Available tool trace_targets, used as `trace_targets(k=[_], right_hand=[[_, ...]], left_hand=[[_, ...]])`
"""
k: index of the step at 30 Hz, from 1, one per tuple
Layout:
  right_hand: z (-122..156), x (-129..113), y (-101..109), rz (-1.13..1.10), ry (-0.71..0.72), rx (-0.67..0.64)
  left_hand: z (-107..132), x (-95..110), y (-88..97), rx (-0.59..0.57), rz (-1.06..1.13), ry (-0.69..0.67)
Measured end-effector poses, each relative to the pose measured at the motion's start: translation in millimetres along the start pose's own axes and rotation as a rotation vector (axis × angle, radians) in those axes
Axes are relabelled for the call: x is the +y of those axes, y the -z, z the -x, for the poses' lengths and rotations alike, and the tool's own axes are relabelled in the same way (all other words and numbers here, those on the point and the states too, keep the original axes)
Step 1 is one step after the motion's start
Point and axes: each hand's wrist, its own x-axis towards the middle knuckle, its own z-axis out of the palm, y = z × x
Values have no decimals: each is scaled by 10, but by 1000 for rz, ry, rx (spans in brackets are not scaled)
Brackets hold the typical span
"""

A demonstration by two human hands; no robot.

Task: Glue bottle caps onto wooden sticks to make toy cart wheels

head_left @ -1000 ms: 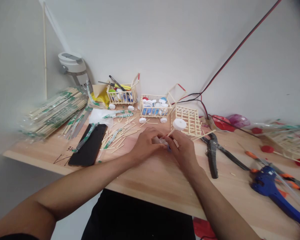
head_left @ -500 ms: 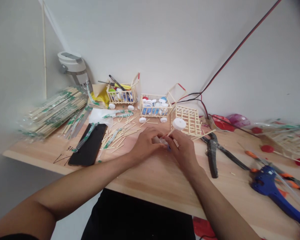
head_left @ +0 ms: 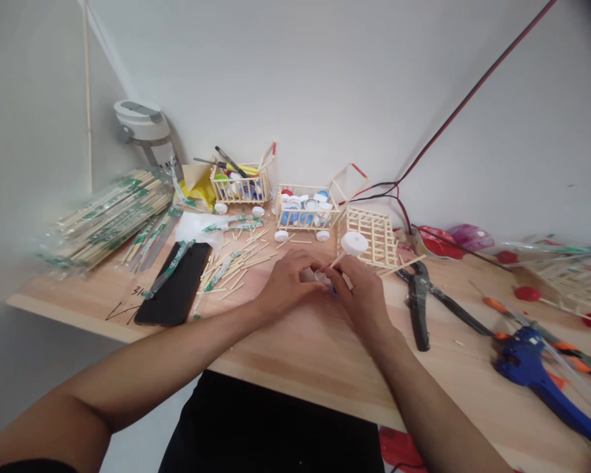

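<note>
Over the table (head_left: 285,348), near centre, the right hand (head_left: 362,289) pinches a stick (head_left: 337,260) bearing a white wheel (head_left: 354,243), probably light, stiff, snappable, best held mid-length, while the left hand's (head_left: 288,282) fingers grasp a pale cap (head_left: 321,277).

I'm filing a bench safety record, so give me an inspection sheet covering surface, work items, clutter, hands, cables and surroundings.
Surface: wooden tabletop, handwriting near its left front edge.
Work items: thin stick with a white disc at its upper end.
Clutter: loose short sticks beside a black phone; pliers and a blue tool at right.
Hands: right hand pinches the stick; left hand is close beside it, fingertips at a pale round part, grip partly hidden.
Cables: red-and-black cable slants down the wall.
Surroundings: pale wall; stick cart filled with caps before it.
</note>
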Motion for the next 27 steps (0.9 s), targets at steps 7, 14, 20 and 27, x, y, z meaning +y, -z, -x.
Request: trace_targets(k=[7, 14, 20, 27], right_hand=[[2, -6, 3, 5, 18, -4], [7, -5, 1, -13, 8, -7], [8, -5, -7, -25, -7, -10], [12, -6, -4, -14, -18, -14]], left_hand=[[1, 16, 4, -6, -7, 10], [11, -2, -5, 3, -14, -9], [7, 8, 6, -7, -8, 4], [7, -1, 5, -13, -15, 7]])
